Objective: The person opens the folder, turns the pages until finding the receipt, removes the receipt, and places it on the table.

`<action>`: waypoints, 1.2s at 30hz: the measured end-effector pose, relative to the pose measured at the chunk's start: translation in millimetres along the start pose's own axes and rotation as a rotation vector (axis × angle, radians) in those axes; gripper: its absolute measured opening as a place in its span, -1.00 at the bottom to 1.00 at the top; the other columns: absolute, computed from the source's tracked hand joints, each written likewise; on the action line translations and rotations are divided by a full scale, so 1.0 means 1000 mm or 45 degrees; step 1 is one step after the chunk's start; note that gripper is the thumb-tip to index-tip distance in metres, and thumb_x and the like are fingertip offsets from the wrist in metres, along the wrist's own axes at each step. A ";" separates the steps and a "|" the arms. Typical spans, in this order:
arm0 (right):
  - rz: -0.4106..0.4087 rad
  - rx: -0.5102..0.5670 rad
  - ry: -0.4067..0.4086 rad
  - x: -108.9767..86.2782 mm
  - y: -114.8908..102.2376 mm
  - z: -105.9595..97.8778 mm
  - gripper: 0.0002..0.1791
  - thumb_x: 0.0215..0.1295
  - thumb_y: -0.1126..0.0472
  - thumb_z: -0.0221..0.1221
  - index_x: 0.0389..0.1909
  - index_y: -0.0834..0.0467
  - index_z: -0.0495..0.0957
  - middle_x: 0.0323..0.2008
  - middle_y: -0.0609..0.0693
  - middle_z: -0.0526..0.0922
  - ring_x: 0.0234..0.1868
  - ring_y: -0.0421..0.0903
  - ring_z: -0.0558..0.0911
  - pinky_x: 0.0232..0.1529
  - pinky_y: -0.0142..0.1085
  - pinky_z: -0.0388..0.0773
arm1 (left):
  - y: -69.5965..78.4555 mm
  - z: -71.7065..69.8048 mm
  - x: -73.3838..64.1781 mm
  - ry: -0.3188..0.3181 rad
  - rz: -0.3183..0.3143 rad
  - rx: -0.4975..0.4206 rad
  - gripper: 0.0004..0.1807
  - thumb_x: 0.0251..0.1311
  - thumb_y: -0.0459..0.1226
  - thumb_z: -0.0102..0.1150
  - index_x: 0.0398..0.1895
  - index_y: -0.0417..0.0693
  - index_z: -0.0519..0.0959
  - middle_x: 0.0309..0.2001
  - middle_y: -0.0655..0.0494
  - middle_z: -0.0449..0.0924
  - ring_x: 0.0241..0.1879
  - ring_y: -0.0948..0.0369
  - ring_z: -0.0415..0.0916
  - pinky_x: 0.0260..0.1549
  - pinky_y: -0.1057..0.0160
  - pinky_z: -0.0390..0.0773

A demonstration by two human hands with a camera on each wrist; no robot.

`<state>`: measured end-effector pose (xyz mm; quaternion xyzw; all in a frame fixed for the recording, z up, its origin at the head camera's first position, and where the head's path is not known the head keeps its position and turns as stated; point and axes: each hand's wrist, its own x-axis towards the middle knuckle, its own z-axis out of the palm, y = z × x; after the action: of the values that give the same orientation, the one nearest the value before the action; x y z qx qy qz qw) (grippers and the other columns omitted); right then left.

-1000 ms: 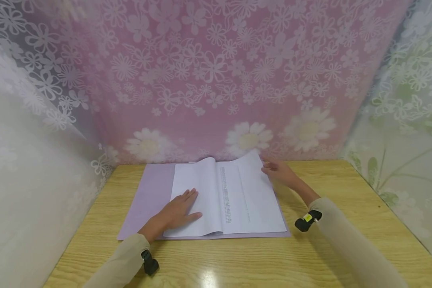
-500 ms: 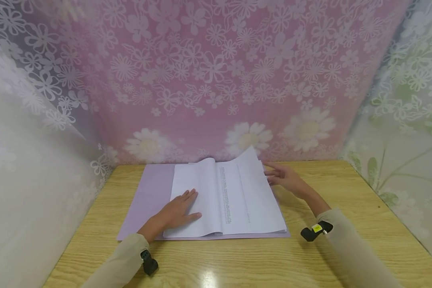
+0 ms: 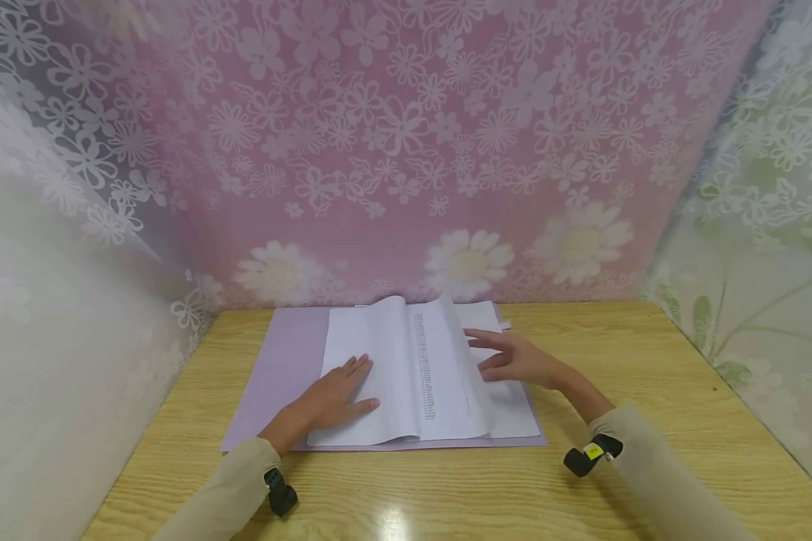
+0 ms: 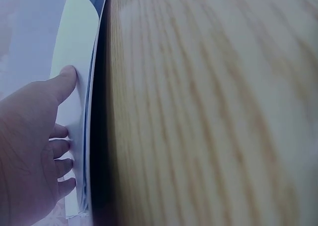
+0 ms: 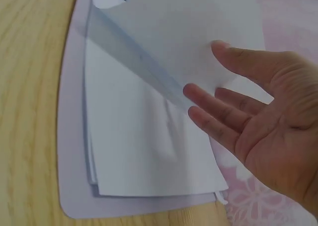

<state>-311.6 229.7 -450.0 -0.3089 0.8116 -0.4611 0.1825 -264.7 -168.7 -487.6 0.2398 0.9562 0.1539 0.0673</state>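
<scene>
An open purple folder lies on the table with a stack of white sheets inside. My left hand rests flat on the left-hand pages, fingers spread, as the left wrist view also shows. On the right, a printed sheet is lifted and bends leftward, uncovering the blank page beneath. My right hand is behind that sheet's free edge, its extended fingers pushing the underside. In the right wrist view the thumb and fingers stand apart against the raised sheet, without pinching it.
The wooden table runs around the folder. A pink flowered cloth stands upright behind its back edge, with pale cloths at both sides. A small white tab sticks out at the folder's right edge.
The right hand has moved left from the page's upper right edge, its fingers opening out. The printed sheet has lifted and curled leftward. The left hand stays in place.
</scene>
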 end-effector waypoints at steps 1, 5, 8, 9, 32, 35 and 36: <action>-0.015 -0.008 -0.029 0.001 -0.002 0.003 -0.08 0.33 0.20 0.35 0.62 0.03 0.09 0.56 0.27 0.19 0.22 0.20 0.66 0.11 -0.15 0.70 | 0.000 -0.001 0.000 -0.002 0.000 -0.003 -0.09 0.44 0.25 -0.04 0.63 -0.09 0.06 0.65 0.02 -0.03 0.64 -0.03 -0.07 0.56 -0.11 0.12; -0.040 -0.125 -0.092 0.004 -0.010 0.013 -0.03 0.27 0.09 0.41 0.62 -0.05 0.10 0.61 0.14 0.12 0.29 0.20 0.61 0.20 0.00 0.64 | 0.001 -0.002 0.000 -0.003 0.003 -0.024 -0.09 0.44 0.26 -0.05 0.63 -0.09 0.07 0.65 0.01 -0.02 0.64 -0.04 -0.06 0.55 -0.12 0.12; -0.058 -0.220 -0.113 0.006 -0.014 0.020 0.01 0.25 0.07 0.43 0.63 -0.01 0.08 0.62 0.15 0.09 0.34 0.23 0.55 0.27 0.13 0.56 | 0.000 -0.003 0.000 -0.007 0.001 -0.040 -0.09 0.44 0.27 -0.05 0.64 -0.07 0.06 0.65 0.03 -0.03 0.64 -0.03 -0.07 0.55 -0.13 0.12; -0.065 -0.242 -0.119 0.007 -0.015 0.022 0.02 0.24 0.08 0.43 0.63 0.01 0.08 0.62 0.18 0.06 0.35 0.24 0.53 0.27 0.15 0.54 | 0.000 -0.003 0.000 -0.011 0.000 -0.038 -0.09 0.44 0.27 -0.06 0.64 -0.06 0.05 0.66 0.04 -0.04 0.64 -0.02 -0.08 0.56 -0.12 0.11; -0.118 -0.637 -0.129 0.020 -0.041 0.050 -0.07 0.12 0.14 0.50 0.52 0.01 0.32 0.61 0.23 0.05 0.59 0.25 0.15 0.45 0.14 0.32 | -0.002 -0.005 -0.002 0.088 -0.025 -0.230 -0.31 0.60 0.06 -0.21 0.63 -0.04 0.08 0.64 0.01 0.02 0.62 0.01 0.00 0.56 -0.09 0.10; -0.129 -0.647 -0.137 0.023 -0.044 0.054 -0.09 0.12 0.15 0.50 0.52 0.02 0.33 0.61 0.22 0.06 0.59 0.24 0.16 0.44 0.12 0.35 | -0.001 -0.005 -0.002 0.111 -0.028 -0.260 -0.29 0.59 0.08 -0.19 0.63 -0.05 0.07 0.64 0.01 0.01 0.62 0.02 0.00 0.57 -0.07 0.09; -0.131 -0.653 -0.138 0.024 -0.044 0.055 -0.09 0.13 0.14 0.50 0.52 0.02 0.33 0.61 0.22 0.06 0.59 0.24 0.17 0.44 0.11 0.36 | -0.001 -0.005 -0.003 0.120 -0.027 -0.267 -0.29 0.59 0.08 -0.18 0.63 -0.06 0.07 0.64 0.00 0.01 0.62 0.02 0.00 0.57 -0.07 0.09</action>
<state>-282.9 161.2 -440.2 -0.4102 0.8742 -0.2317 0.1176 -263.9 -172.1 -483.1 0.2137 0.9394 0.2635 0.0485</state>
